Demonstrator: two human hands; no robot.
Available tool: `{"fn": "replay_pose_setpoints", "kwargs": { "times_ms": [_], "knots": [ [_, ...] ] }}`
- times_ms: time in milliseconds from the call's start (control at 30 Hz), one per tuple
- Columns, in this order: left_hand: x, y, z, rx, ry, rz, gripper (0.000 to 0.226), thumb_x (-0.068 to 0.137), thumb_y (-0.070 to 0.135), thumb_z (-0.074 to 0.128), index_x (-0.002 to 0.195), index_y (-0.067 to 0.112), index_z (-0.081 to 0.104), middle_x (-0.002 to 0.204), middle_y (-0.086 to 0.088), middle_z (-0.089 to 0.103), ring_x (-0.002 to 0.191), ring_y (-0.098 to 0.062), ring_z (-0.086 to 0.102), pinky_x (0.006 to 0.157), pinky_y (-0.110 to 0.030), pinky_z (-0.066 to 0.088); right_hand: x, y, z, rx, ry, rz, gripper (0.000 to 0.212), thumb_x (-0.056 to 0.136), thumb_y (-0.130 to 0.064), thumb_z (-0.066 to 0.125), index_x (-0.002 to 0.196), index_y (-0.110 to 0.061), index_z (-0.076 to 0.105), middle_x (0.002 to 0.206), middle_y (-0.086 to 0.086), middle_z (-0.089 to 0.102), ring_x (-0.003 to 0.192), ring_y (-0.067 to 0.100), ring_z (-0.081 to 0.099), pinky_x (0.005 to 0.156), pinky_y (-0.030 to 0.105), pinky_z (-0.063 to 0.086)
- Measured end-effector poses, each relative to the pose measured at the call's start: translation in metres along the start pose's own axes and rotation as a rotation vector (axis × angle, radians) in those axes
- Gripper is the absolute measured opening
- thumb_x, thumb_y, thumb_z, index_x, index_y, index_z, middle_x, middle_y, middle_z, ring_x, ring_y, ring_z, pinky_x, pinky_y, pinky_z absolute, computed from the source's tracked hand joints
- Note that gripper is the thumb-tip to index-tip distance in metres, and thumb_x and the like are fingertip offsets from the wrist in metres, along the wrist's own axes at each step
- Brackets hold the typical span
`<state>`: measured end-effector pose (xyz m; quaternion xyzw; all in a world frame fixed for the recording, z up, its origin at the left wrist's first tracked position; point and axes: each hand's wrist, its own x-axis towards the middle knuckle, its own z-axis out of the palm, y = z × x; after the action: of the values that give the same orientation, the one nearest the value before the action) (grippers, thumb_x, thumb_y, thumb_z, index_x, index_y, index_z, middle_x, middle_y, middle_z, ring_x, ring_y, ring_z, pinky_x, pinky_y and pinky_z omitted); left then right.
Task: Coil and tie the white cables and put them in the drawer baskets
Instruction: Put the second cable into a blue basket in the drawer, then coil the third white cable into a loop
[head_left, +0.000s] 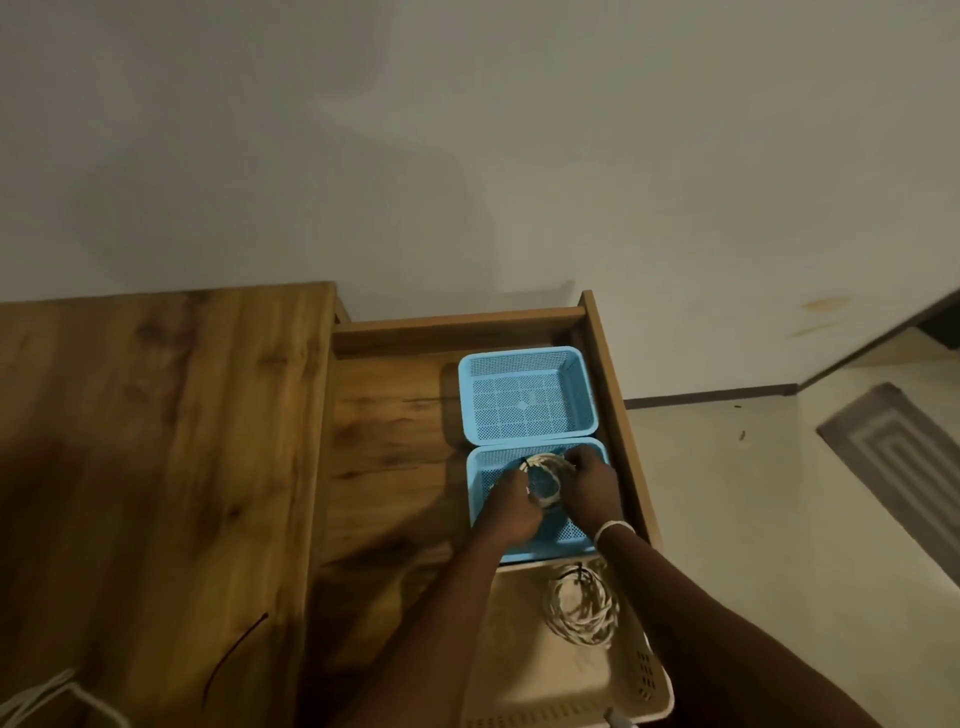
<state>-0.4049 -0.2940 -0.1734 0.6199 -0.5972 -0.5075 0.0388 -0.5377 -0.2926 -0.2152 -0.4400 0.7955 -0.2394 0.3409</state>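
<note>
**Hands on coil in nr blue basket**

Drawer (613, 374) is pulled open to the rt of the wooden desk top (156, 441), w/ three baskets in a row along its rt side. Far blue basket (524, 358) holds nothing visible. Near blue basket (485, 462) sits just behind a cream basket (644, 670), rims touching or nearly so.

Both hands are down inside the near blue basket, on a coiled white cable (545, 478) w/ a dark tie at its far-left edge. Left hand (511, 506) has fingers curled round the coil's left side; right hand (589, 483) has fingers curled over the coil's rt and far side. Both grip it. Can't tell whether the coil rests on the basket floor or is held just above it, as hands cover most of it. A white band (615, 530) is on the rt wrist.

Second coiled cable (582, 608), also white w/ a dark tie at its top, lies in the cream basket, twd the far-rt corner, partly crossed by the rt forearm.

Around: a thin dark tie (234, 654) lies loose on the desk top nr the front edge; loose white cable (52, 699) shows at the bottom-left corner, mostly cut off. Left half of the drawer floor is bare wood. Rt of the drawer is pale floor w/ a grey striped mat (893, 457) and a dark skirting strip along the wall.
</note>
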Motion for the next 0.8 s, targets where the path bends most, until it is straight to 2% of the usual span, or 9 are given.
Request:
{"fn": "replay_pose_setpoints", "kwargs": {
  "times_ms": [133, 233, 333, 400, 467, 567, 633, 800],
  "knots": [
    [-0.004, -0.003, -0.004, -0.077, 0.01, 0.088, 0.034, 0.088, -0.005, 0.051, 0.121, 0.002, 0.052, 0.117, -0.013, 0.06, 0.11, -0.02, 0.056, 0.082, -0.017, 0.038, 0.002, 0.003, 0.001, -0.093, -0.022, -0.063, 0.015, 0.093, -0.007, 0.056, 0.093, -0.004, 0.07, 0.095, 0.017, 0.073, 0.086, 0.034, 0.069, 0.071, 0.027, 0.045],
    [-0.014, -0.01, -0.014, -0.094, 0.021, 0.067, 0.044, 0.09, 0.0, 0.052, 0.132, 0.007, 0.045, 0.126, -0.014, 0.057, 0.112, -0.027, 0.058, 0.082, -0.022, 0.041, -0.002, 0.001, -0.002, -0.182, -0.031, -0.157, 0.021, 0.097, -0.009, 0.053, 0.103, -0.002, 0.072, 0.105, 0.016, 0.074, 0.094, 0.031, 0.069, 0.075, 0.021, 0.04],
    [-0.026, -0.02, -0.026, -0.168, 0.088, 0.029, 0.056, 0.091, 0.013, 0.055, 0.144, 0.017, 0.036, 0.138, -0.011, 0.051, 0.116, -0.029, 0.058, 0.082, -0.029, 0.048, -0.008, -0.009, -0.01, -0.192, 0.147, -0.295, 0.012, 0.088, -0.013, 0.065, 0.096, -0.008, 0.071, 0.095, 0.013, 0.072, 0.09, 0.033, 0.066, 0.079, 0.034, 0.05],
    [-0.044, -0.023, -0.042, -0.269, 0.163, 0.052, 0.053, 0.092, 0.015, 0.058, 0.141, 0.018, 0.039, 0.139, -0.007, 0.051, 0.122, -0.024, 0.054, 0.088, -0.028, 0.047, -0.019, -0.027, -0.005, -0.232, 0.249, -0.383, 0.004, 0.084, -0.018, 0.067, 0.085, -0.015, 0.067, 0.084, 0.009, 0.065, 0.083, 0.032, 0.06, 0.071, 0.039, 0.047],
    [-0.065, -0.02, -0.06, -0.403, 0.251, 0.089, 0.045, 0.092, 0.015, 0.06, 0.135, 0.018, 0.044, 0.133, -0.005, 0.056, 0.119, -0.019, 0.056, 0.093, -0.028, 0.047, -0.032, -0.059, 0.007, -0.151, 0.252, -0.492, 0.008, 0.085, -0.022, 0.062, 0.081, -0.015, 0.064, 0.077, 0.007, 0.059, 0.077, 0.03, 0.057, 0.069, 0.039, 0.042],
    [-0.11, -0.029, -0.097, -0.472, 0.493, 0.106, 0.039, 0.091, 0.01, 0.057, 0.128, 0.016, 0.051, 0.123, -0.004, 0.063, 0.105, -0.01, 0.059, 0.088, -0.023, 0.048, -0.068, -0.125, 0.043, 0.003, 0.14, -0.679, 0.016, 0.086, -0.024, 0.054, 0.082, -0.011, 0.062, 0.074, 0.006, 0.053, 0.073, 0.028, 0.052, 0.068, 0.035, 0.035],
    [-0.148, -0.044, -0.127, -0.469, 0.69, 0.117, 0.037, 0.088, 0.005, 0.055, 0.124, 0.014, 0.054, 0.119, -0.006, 0.064, 0.104, -0.014, 0.061, 0.087, -0.025, 0.049, -0.099, -0.173, 0.065, 0.109, 0.025, -0.768, 0.019, 0.087, -0.028, 0.052, 0.085, -0.013, 0.062, 0.075, 0.006, 0.055, 0.072, 0.025, 0.052, 0.066, 0.031, 0.033],
    [-0.275, -0.141, -0.176, -0.402, 1.1, 0.018, 0.026, 0.084, 0.009, 0.056, 0.109, 0.015, 0.06, 0.103, -0.002, 0.069, 0.095, -0.017, 0.065, 0.081, -0.033, 0.054, -0.228, -0.253, 0.131, 0.12, -0.375, -1.161, 0.003, 0.088, -0.016, 0.063, 0.087, -0.014, 0.064, 0.07, 0.002, 0.061, 0.062, 0.016, 0.056, 0.059, 0.03, 0.043]
  ]
}}
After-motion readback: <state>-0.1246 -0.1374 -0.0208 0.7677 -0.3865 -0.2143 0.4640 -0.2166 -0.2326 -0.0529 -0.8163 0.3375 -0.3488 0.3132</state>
